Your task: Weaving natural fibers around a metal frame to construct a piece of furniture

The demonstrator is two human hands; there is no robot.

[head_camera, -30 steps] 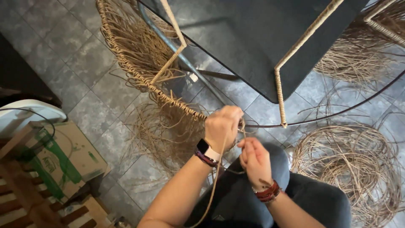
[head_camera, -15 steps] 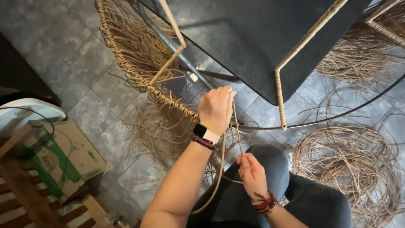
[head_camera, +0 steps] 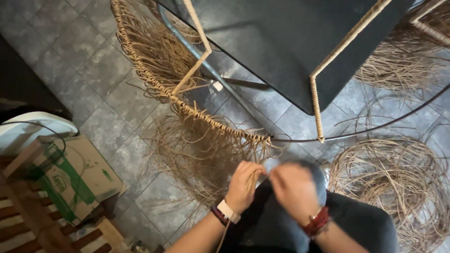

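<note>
Grey tiled floor (head_camera: 84, 70) beneath. Left hand (head_camera: 244, 185) pinching a rattan strand (head_camera: 220, 236) running down past the wrist; right hand (head_camera: 293, 189) blurred, grip unclear, just below the woven rim (head_camera: 206, 119).

Both hands sit low on the floor's near edge, left hand (head_camera: 244, 186) beside right hand (head_camera: 294, 191), just under the woven rim (head_camera: 206, 119). Cardboard box (head_camera: 77, 175) far left, strand coil (head_camera: 398, 187) right, chair frame (head_camera: 318, 84) behind.

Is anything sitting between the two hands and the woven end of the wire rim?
Nothing solid. Only loose hanging strands fall between the left hand, the right hand and the woven rim; the black panel lies beyond.
</note>
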